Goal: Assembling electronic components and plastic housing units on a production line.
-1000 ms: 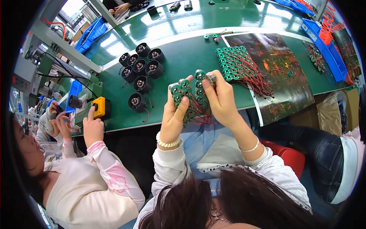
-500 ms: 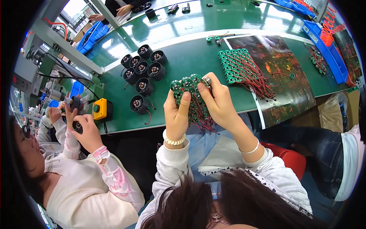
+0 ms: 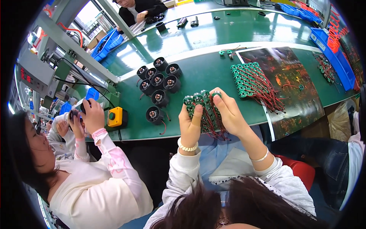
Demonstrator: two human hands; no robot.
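Note:
In front of me, above the table's near edge, both my hands hold a cluster of small round green circuit boards (image 3: 207, 108) with dark red wires hanging down. My left hand (image 3: 190, 125) grips its left side, thumb up along the front. On its right side my right hand (image 3: 231, 114) is closed, thumb pressed near the top right corner. My fingers behind the cluster are hidden. To the right of my hands, a larger block of similar green boards (image 3: 246, 78) with red wires lies partly on a dark printed sheet (image 3: 295, 101).
Several black cups with metal parts inside (image 3: 158, 98) stand left of my hands. A yellow button box (image 3: 116, 117) sits by a co-worker (image 3: 103, 179) handling dark parts. Blue bin (image 3: 333, 59) and loose wired boards (image 3: 326, 68) lie at the right. Another person (image 3: 141, 11) works across the table.
The view has shifted, so the table things appear further right and lower. My right thumb has moved toward the cluster's right corner. The co-worker at left has raised a dark part.

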